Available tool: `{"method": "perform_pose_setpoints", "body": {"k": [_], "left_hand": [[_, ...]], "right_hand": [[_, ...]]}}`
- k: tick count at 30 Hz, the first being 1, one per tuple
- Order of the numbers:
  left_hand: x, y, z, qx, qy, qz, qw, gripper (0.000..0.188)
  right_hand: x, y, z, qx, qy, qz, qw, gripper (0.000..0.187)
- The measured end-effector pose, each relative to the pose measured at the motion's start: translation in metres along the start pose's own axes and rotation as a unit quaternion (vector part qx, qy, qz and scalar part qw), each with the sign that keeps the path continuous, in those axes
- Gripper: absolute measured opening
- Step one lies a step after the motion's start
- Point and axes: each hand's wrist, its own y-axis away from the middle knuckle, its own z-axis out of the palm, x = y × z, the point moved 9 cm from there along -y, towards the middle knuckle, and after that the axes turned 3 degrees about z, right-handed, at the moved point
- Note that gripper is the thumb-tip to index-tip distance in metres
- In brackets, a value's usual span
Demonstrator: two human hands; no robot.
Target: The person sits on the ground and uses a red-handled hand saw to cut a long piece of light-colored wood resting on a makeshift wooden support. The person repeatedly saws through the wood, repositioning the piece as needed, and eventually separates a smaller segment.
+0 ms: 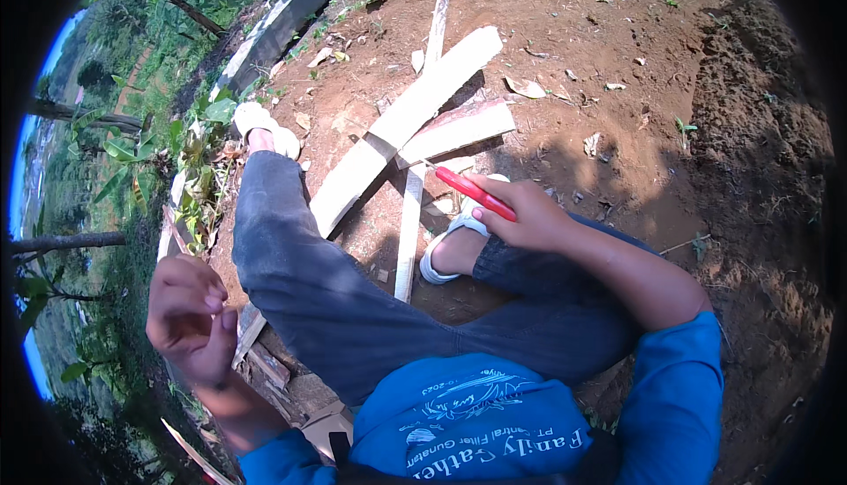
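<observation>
Fingers [494,207] of the right hand [528,216] grip a red tool [474,192], which looks light and stiff, best held mid-handle; left hand [190,313] curls empty.

The wide pale wooden plank [401,127] lies on the bare brown dirt ground [618,61], at about 12 o'clock from the right hand [520,211]. It lies across two thinner pale wooden boards [463,127]. The long red-handled tool [475,192] sits in that hand, tip toward 10 o'clock. The left hand [190,317] is at 8 o'clock, maybe above some stacked wood scraps [265,361].
</observation>
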Motion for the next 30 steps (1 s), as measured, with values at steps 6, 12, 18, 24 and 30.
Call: {"method": "perform_pose_setpoints", "body": {"k": [6,12,18,24,30], "left_hand": [[0.142,0.014,0.082,0.079,0.372,0.184,0.906,0.013],[0.145,0.008,0.113,0.045,0.429,0.123,0.894,0.009],[0.135,0.001,0.106,0.109,0.431,0.137,0.885,0.011],[0.126,-0.007,0.118,0.029,0.408,0.127,0.904,0.006],[0.115,-0.008,0.109,0.168,0.368,0.205,0.891,0.015]], "right_hand": [[0.018,-0.018,-0.011,0.032,-0.278,0.083,0.956,0.045],[0.023,-0.019,-0.034,0.125,-0.253,0.045,0.958,0.039],[0.026,-0.022,-0.047,0.154,-0.270,0.047,0.949,0.039],[0.040,-0.027,-0.048,0.164,-0.240,0.067,0.955,0.039],[0.036,-0.021,-0.043,0.218,-0.169,0.019,0.961,0.041]]}}
